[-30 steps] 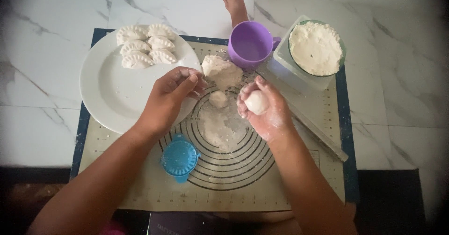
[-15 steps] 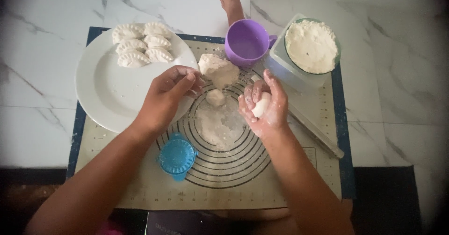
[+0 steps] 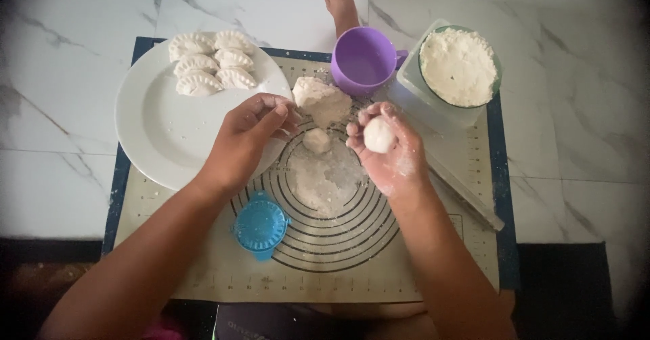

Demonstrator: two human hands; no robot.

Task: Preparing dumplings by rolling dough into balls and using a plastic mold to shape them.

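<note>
The right hand (image 3: 393,152) has turned palm-up, cupping a rolled dough ball (image 3: 379,135). The left hand (image 3: 247,137), fingers pinched narrow, stays by the dough lump (image 3: 321,100), apparently empty.

Right hand (image 3: 393,154) cups dough ball (image 3: 379,135); left hand (image 3: 247,140) near dough lump (image 3: 321,99).

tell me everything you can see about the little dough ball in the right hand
The dough ball is small, smooth, pale white and roughly round, like soft raw dough. It sits in the upturned palm of the floury right hand, with fingers curled round its top and left edge. It is held above the ringed pastry mat, apart from the other dough.
</note>
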